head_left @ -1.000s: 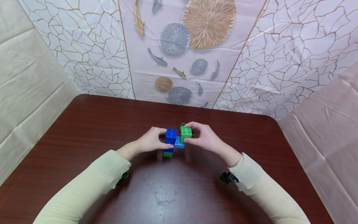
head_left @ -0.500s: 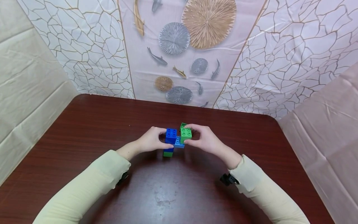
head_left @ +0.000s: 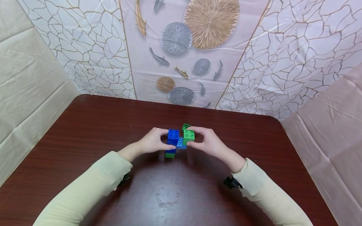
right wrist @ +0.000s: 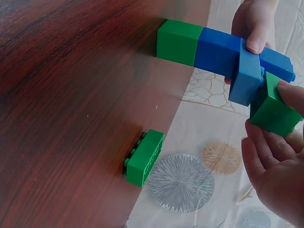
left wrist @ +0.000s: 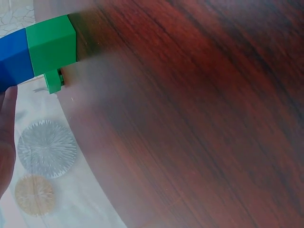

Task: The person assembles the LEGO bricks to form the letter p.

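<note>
A brick tower stands on the table, with a green brick at its base and a dark blue brick above it. A light blue brick crosses over that, jutting out to the right, and another dark blue brick tops the left part. My left hand grips the tower around its blue bricks, thumb in front. My right hand pinches a bright green brick between thumb and fingers. In the right wrist view, that brick sits tilted right at the studded end of the light blue brick.
Behind the tower, a loose green brick lies on its side on the brown table, partly hidden by the held brick in the head view. Patterned cloth hangs along the table's far edge.
My right hand and the bright green brick have shifted slightly, ending a little to the right and nearer me. The left hand and the tower have stayed in place.
</note>
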Available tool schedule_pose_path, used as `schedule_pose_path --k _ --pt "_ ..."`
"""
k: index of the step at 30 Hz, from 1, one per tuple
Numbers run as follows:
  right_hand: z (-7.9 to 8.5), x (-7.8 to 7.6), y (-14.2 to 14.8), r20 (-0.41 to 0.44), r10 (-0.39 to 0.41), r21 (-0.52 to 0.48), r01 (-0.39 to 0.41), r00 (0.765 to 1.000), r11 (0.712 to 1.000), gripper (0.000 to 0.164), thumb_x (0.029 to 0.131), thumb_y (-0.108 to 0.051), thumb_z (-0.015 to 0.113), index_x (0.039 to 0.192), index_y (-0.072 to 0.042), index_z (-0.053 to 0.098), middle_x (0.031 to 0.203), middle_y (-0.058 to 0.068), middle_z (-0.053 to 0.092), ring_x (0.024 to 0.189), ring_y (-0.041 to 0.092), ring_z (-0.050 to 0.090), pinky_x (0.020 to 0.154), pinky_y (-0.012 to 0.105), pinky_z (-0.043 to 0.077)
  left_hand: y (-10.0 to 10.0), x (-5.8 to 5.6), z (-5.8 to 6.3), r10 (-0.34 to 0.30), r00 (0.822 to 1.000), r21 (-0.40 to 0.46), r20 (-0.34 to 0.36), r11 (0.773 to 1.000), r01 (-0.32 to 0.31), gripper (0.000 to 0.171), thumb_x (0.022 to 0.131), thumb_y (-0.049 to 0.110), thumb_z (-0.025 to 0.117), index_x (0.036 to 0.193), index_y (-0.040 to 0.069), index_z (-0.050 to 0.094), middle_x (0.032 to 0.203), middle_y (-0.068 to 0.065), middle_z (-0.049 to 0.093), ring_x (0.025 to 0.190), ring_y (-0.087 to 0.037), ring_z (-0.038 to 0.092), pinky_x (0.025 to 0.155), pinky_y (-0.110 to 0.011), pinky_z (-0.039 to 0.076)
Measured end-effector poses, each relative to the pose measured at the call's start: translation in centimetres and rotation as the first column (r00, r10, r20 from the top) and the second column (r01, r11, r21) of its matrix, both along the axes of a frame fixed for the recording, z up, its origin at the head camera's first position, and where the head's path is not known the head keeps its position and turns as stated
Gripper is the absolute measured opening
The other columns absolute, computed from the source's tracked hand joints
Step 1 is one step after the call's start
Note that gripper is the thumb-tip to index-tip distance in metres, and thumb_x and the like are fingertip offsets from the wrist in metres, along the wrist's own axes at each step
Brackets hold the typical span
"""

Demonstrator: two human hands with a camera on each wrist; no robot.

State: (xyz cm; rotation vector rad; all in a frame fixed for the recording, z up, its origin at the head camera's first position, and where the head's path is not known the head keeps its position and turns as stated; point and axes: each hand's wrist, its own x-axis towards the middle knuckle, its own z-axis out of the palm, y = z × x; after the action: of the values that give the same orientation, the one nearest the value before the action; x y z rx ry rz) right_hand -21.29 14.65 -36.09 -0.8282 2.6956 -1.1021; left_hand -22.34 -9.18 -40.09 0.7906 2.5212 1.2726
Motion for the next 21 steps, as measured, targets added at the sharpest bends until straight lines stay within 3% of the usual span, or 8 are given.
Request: schedule_pose_path --k 21 --pt "-0.08 0.32 -0.04 -0.107 0.032 0.054 -0.026 0.994 0.998 0.049 0.08 -0.017 0.074 0.124 -0.004 0.058 0.121 0.013 0.063 0.11 0.027 0.061 0.093 0.044 0.049 -0.08 -0.08 -0.34 -0.001 1.0 0.02 -0.005 1.0 0.001 0.037 0.078 0.028 0.076 0.107 0.007 0.065 0.099 -0.005 0.071 0.087 -0.013 0.067 0.081 -0.029 0.055"
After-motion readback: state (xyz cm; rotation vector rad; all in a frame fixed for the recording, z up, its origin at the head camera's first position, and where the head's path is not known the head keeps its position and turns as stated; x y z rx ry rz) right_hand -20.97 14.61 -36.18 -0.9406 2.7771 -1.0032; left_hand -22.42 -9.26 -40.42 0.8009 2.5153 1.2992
